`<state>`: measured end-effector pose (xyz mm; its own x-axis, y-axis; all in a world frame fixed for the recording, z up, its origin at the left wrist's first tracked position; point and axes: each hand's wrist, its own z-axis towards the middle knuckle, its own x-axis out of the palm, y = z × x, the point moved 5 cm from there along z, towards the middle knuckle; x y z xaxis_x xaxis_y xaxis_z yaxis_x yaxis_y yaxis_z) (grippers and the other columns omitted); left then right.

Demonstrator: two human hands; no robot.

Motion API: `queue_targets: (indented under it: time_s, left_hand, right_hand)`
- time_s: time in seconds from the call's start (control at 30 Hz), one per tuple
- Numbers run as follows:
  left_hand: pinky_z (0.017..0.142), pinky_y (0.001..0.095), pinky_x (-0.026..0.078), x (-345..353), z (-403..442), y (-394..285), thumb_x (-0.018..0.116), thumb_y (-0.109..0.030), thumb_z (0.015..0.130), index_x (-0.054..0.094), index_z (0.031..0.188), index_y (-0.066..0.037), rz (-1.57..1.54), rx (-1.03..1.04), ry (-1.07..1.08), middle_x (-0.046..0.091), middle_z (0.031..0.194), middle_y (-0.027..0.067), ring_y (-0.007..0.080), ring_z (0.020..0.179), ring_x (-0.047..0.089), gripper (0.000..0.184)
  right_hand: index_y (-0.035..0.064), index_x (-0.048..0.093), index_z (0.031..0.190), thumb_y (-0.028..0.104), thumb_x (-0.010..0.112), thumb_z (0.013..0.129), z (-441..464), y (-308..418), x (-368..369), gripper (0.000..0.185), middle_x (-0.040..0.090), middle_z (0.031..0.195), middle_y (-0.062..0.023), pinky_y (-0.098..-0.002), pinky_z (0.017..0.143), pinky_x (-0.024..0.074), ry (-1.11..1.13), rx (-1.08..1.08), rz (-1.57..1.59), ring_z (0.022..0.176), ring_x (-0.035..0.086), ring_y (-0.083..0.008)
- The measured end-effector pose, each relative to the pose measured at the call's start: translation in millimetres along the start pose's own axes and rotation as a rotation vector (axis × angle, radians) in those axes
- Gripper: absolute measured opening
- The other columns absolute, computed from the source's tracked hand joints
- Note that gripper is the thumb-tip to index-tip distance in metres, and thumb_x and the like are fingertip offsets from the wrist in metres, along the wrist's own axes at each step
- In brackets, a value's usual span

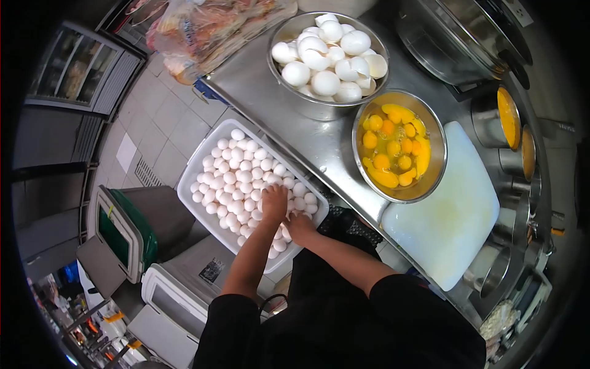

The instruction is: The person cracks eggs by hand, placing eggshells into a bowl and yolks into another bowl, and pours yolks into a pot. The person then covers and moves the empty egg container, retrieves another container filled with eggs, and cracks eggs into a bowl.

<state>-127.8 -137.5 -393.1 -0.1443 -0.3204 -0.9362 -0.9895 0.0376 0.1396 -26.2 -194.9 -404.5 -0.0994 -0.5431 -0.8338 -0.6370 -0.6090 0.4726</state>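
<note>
A white plastic tub (192, 161) full of white eggs (230, 178) sits low beside the metal table. My left hand (274, 202) reaches into the tub, its fingers curled down over eggs, with one at the fingertips. Just to its right, my right hand (300, 227) is down among the eggs near the tub's table-side edge. Its fingers are partly hidden, and whether they grip an egg does not show. On the table, a metal bowl (401, 195) holds cracked eggs with several yellow yolks. Behind it, another metal bowl (319, 111) is heaped with white eggshells.
A white cutting board (452, 212) lies on the metal table (252, 95), right of the yolk bowl. Large pots (442, 46) and smaller metal containers (491, 120) line its far side. Bagged meat (196, 31) lies at the back left. Lidded bins (172, 301) stand left of the tub.
</note>
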Motion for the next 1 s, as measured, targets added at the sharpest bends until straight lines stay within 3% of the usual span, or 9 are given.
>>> queue_targets:
  time_s: [0.17,0.2,0.27,0.33,0.4,0.53,0.73,0.8,1.0]
  left_hand:
    - [0.082,0.0468,0.046,3.1,-16.3,9.7,0.064,-0.021,0.083,0.055,0.118,-0.006,-0.278,-0.124,-0.015,0.060,0.109,0.0143,0.0291,0.099,0.061,0.039]
    - [0.082,0.0487,0.050,-19.0,-29.4,16.9,0.062,-0.018,0.083,0.053,0.122,-0.004,-0.567,-0.245,-0.016,0.060,0.113,0.0158,0.0317,0.100,0.063,0.042]
    - [0.082,0.0505,0.053,-33.1,-48.1,23.0,0.061,-0.015,0.084,0.050,0.125,-0.002,-0.850,-0.353,-0.022,0.060,0.117,0.0172,0.0344,0.101,0.065,0.045]
    - [0.078,0.0485,0.057,-14.3,-69.8,23.9,0.056,-0.014,0.086,0.049,0.128,-0.002,-1.760,-0.668,0.117,0.059,0.116,0.0173,0.0331,0.098,0.066,0.044]
    - [0.074,0.0454,0.061,-21.2,-86.6,16.6,0.055,-0.015,0.088,0.045,0.131,-0.003,-2.224,-0.606,0.091,0.058,0.114,0.0171,0.0316,0.097,0.066,0.046]
    - [0.079,0.0389,0.055,-113.3,-111.6,-25.2,0.057,-0.017,0.089,0.045,0.134,-0.010,-2.625,-0.451,0.156,0.060,0.113,0.0132,0.0230,0.091,0.064,0.047]
    - [0.067,0.0348,0.049,-192.9,-106.1,-84.9,0.071,-0.017,0.086,0.052,0.124,-0.012,-1.881,-0.135,0.362,0.064,0.091,0.0100,0.0196,0.075,0.060,0.043]
    - [0.075,0.0384,0.052,-244.6,-99.5,-101.9,0.072,-0.024,0.087,0.052,0.124,-0.009,-1.357,0.231,-0.101,0.064,0.090,0.0134,0.0282,0.083,0.065,0.045]
    - [0.084,0.0435,0.050,-346.7,-97.8,-156.6,0.077,-0.029,0.083,0.058,0.121,-0.006,-1.074,0.534,-0.441,0.060,0.108,0.0163,0.0360,0.096,0.061,0.048]
  right_hand:
    - [0.0099,0.049,0.134,0.032,0.058,0.096,-42.0,-0.3,-58.3,0.045,0.066,0.092,-0.0125,-0.0424,0.067,0.0550,-0.126,0.050,0.285,0.084,0.067,-0.0251]
    - [0.0099,0.049,0.134,0.032,0.058,0.096,-51.4,-2.1,-77.9,0.045,0.066,0.092,-0.0125,-0.0424,0.067,0.0550,-0.130,0.048,0.281,0.084,0.067,-0.0251]
    - [0.0118,0.053,0.133,0.029,0.052,0.102,-78.6,-9.0,-95.6,0.036,0.062,0.095,-0.0095,-0.0326,0.060,0.0526,0.330,0.382,1.152,0.077,0.064,-0.0161]
    - [0.0113,0.053,0.132,0.034,0.044,0.106,-109.2,-14.7,-122.9,0.036,0.061,0.092,-0.0054,-0.0273,0.056,0.0509,0.343,0.355,1.413,0.070,0.061,-0.0127]
    - [0.0094,0.052,0.133,0.036,0.041,0.107,-143.6,-9.2,-149.2,0.039,0.062,0.094,-0.0063,-0.0290,0.057,0.0519,0.409,0.398,1.902,0.072,0.062,-0.0147]
    - [0.0079,0.049,0.138,0.032,0.042,0.107,-198.7,-15.3,-194.7,0.039,0.062,0.108,-0.0083,-0.0295,0.066,0.0538,0.317,0.287,1.886,0.083,0.063,-0.0155]
    - [0.0100,0.041,0.146,0.009,0.057,0.095,-268.8,-52.4,-265.2,0.053,0.060,0.113,-0.0079,-0.0276,0.074,0.0536,-0.167,0.282,1.545,0.087,0.061,-0.0129]
    - [0.0092,0.049,0.137,0.012,0.066,0.091,-287.1,-63.9,-287.6,0.049,0.061,0.109,-0.0051,-0.0275,0.072,0.0525,-0.460,0.420,1.339,0.085,0.060,-0.0125]
    - [0.0052,0.054,0.131,0.014,0.072,0.087,-323.3,-51.0,-328.8,0.048,0.062,0.114,-0.0086,-0.0274,0.073,0.0504,-0.919,0.648,0.562,0.091,0.060,-0.0153]
